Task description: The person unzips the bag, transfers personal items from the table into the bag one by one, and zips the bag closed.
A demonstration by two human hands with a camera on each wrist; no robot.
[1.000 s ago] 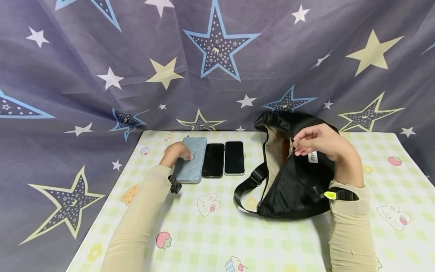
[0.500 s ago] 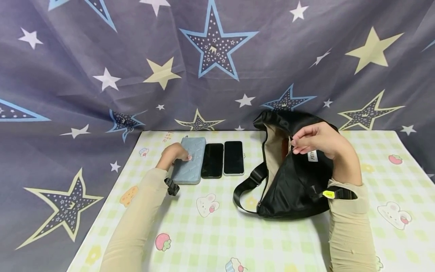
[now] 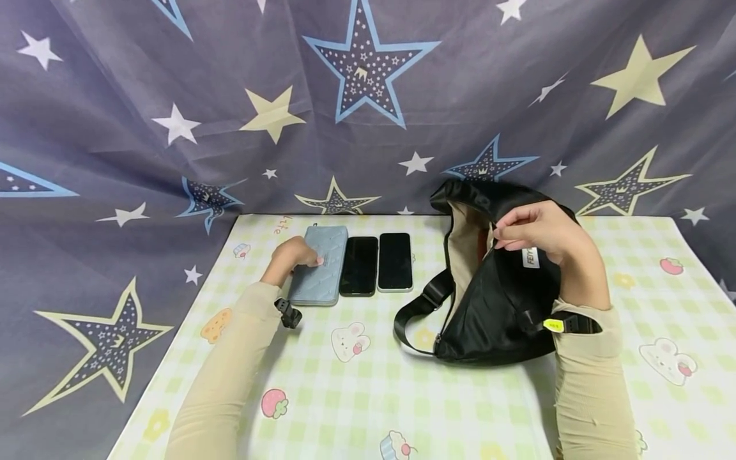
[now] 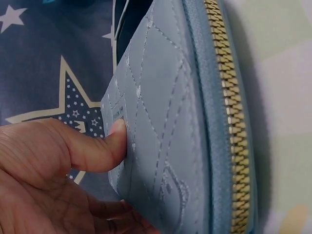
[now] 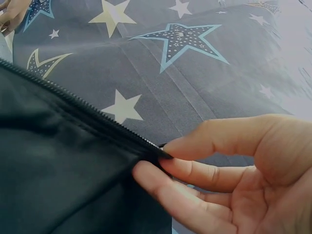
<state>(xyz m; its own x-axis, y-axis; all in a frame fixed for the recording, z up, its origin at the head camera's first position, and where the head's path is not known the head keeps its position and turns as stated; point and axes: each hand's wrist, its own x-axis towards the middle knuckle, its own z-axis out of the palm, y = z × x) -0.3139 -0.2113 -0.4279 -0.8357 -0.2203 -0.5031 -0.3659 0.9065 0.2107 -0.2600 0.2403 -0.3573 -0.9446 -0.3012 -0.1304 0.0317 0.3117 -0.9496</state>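
A light blue quilted zip wallet [image 3: 322, 281] lies at the back left of the table. My left hand [image 3: 293, 257] grips its left side, the thumb on its top face and the other fingers curled at its edge; the left wrist view shows the wallet's brass zip [image 4: 234, 126] close up. To the right, a black bag [image 3: 489, 319] stands with its zip opening spread, showing a beige lining and something reddish-brown inside. My right hand [image 3: 543, 233] pinches the bag's zipped edge [image 5: 122, 129] between thumb and fingers.
Two black-screened smartphones lie side by side between wallet and bag, the left phone [image 3: 359, 267] close against the wallet and the right phone [image 3: 395, 262] beside it. The bag's strap [image 3: 411, 319] loops out leftward on the checked tablecloth [image 3: 460, 415]. A star-patterned curtain [image 3: 230, 96] hangs behind.
The head view has shifted slightly. Both hands keep their holds on the wallet and the bag's edge, and the phones stay where they were.
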